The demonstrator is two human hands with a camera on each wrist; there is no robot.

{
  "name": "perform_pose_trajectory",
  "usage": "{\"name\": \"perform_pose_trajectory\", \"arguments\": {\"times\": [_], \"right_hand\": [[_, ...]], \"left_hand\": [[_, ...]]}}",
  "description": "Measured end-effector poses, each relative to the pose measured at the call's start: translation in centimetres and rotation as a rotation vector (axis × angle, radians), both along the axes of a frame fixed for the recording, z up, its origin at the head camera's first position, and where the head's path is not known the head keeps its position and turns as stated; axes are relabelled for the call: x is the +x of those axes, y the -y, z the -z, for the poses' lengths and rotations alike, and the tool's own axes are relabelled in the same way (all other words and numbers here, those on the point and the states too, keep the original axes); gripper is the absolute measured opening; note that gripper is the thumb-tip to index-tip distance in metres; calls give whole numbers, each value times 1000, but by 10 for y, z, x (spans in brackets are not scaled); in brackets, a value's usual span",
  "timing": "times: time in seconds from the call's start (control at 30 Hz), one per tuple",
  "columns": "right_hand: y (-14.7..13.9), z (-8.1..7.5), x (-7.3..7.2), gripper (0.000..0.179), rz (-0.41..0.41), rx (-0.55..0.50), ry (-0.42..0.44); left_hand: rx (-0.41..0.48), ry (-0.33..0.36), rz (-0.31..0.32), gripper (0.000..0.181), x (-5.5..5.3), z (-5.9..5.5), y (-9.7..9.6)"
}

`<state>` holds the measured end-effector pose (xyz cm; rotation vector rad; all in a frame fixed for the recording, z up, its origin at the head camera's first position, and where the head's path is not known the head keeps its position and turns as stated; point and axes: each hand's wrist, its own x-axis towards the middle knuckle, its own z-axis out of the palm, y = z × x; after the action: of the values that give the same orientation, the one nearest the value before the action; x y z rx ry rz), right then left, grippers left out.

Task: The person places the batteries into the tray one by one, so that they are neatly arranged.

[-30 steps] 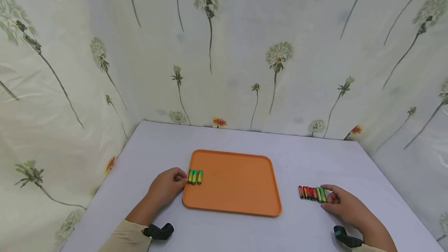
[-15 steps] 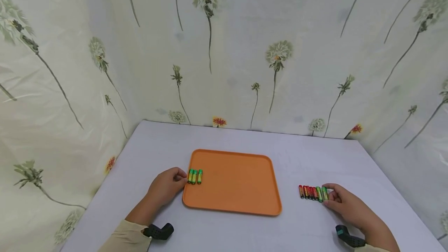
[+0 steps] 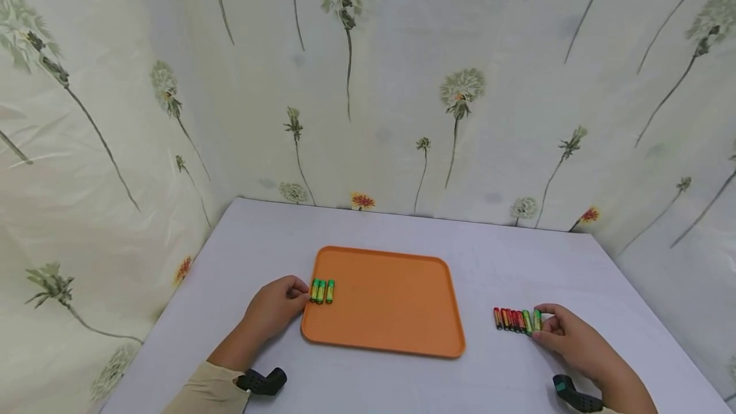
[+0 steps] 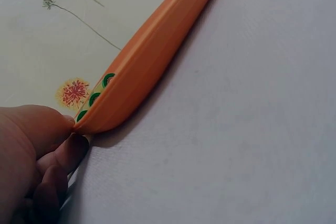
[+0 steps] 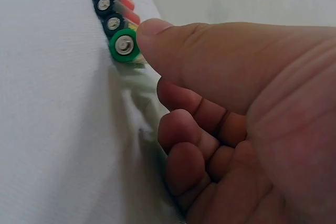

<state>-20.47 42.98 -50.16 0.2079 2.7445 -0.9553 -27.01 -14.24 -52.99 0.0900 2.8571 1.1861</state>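
A person's right hand [image 3: 566, 337] has a green battery [image 3: 537, 320] pinched lengthwise, thumb at its near end and a finger at its far end, the other fingers curled in. The battery lies just to the left of that hand, at the right end of a row on the white worktop [image 3: 489, 260], its long axis running from near to far. The right hand is much the nearer one. Well apart to its left is one orange tray [image 3: 391, 299], its left edge pinched between the left hand's [image 3: 273, 302] thumb and fingers. Counted: three green batteries [image 3: 321, 291] on the tray beside that edge; in the row, two green, including the pinched one, and apparently five red batteries [image 3: 508, 319], packed too tightly to be certain.
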Motion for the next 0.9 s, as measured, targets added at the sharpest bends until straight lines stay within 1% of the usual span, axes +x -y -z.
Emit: {"name": "perform_pose_trajectory", "arguments": {"times": [0.13, 0.3, 0.43, 0.53, 0.6, 0.73, 0.9], "right_hand": [[-4, -1, 2, 72, 12, -4, -2], [-6, 1, -2, 74, 30, -2, -5], [-2, -3, -5, 73, 29, 7, -24], [8, -10, -7, 72, 3, 13, -47], [18, -15, -10, 71, -15, 13, -58], [40, -23, -21, 69, -65, 8, -84], [68, -29, -35, 63, -136, -40, -112]], "left_hand": [[-5, 1, 6, 9, 0, 0, -1], [-18, -1, -7, 8, 1, 0, 0], [2, -14, 5, 7, 2, 0, -1], [15, -7, 17, 8, 2, 1, -3], [9, 0, 14, 8, 2, 1, -3], [0, 8, -5, 8, 2, 0, -2], [4, 9, -12, 8, 2, -1, -1]]}}
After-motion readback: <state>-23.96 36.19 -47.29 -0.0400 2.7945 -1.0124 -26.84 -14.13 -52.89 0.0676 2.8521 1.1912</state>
